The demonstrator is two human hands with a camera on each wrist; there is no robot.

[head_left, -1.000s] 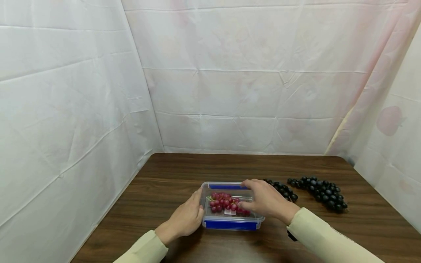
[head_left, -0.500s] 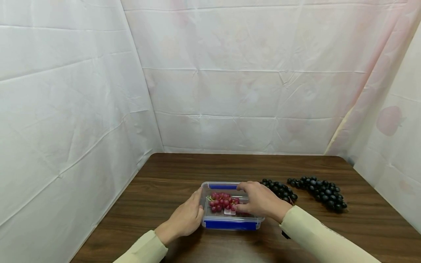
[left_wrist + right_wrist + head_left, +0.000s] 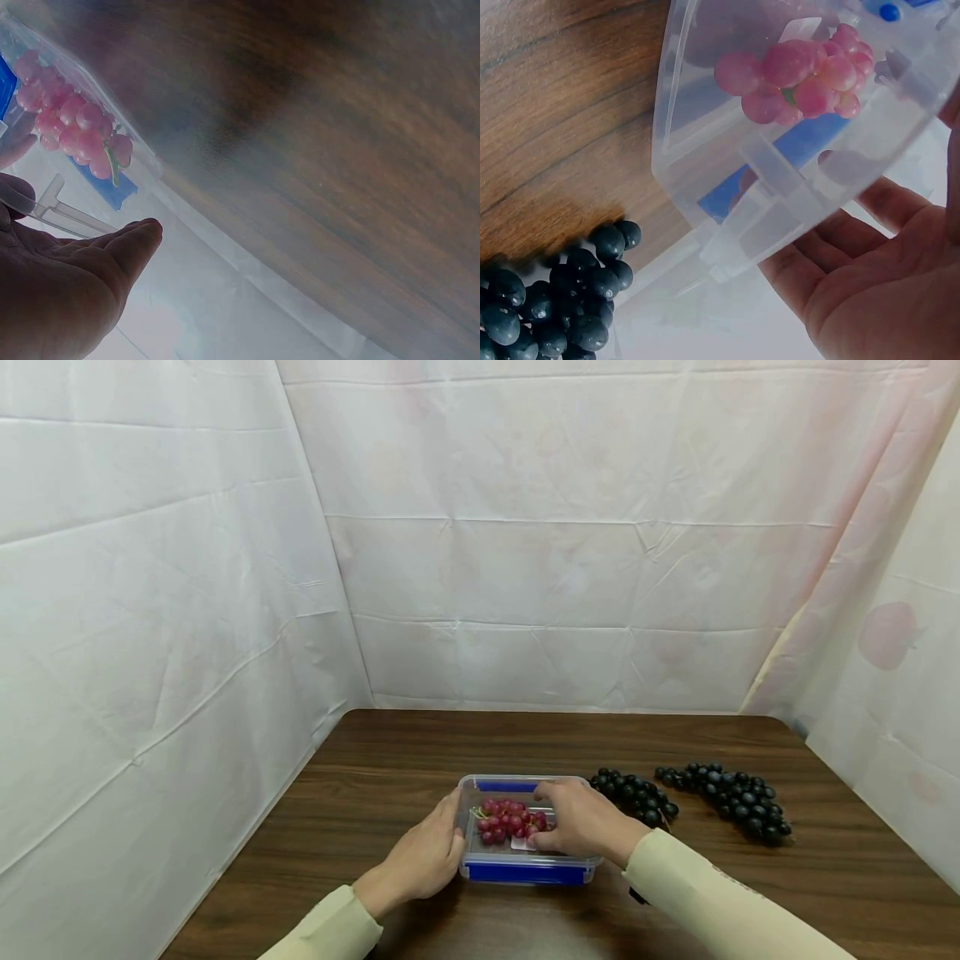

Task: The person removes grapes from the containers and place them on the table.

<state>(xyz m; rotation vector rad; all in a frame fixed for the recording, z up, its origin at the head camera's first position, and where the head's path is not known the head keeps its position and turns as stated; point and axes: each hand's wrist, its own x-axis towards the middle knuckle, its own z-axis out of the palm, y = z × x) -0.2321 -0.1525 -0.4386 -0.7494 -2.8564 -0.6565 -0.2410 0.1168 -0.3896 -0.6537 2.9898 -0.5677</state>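
A clear plastic food container [image 3: 525,872] with blue strips along its front and back stands on the table, a bunch of red grapes [image 3: 504,822] visible inside. Along its left side rests my left hand [image 3: 422,853], fingers straight. In the left wrist view a clear side flap [image 3: 71,217] passes by the thumb and fingers. Over the top's right part lies my right hand [image 3: 583,820], fingers spread and slightly bent, thumb toward the front. From the right wrist view, its fingers [image 3: 847,240] are partly behind the translucent plastic, so their exact contact is hard to tell.
Right of the container lie a bunch of black grapes [image 3: 637,797] and, farther right, a second black grape bunch [image 3: 738,802]. The brown wooden table [image 3: 390,752] is enclosed by white cloth walls [image 3: 562,568] at the back and sides.
My right hand has slid a little left across the container's top, uncovering more of the nearer black grapes. The left hand and the container have stayed in place.
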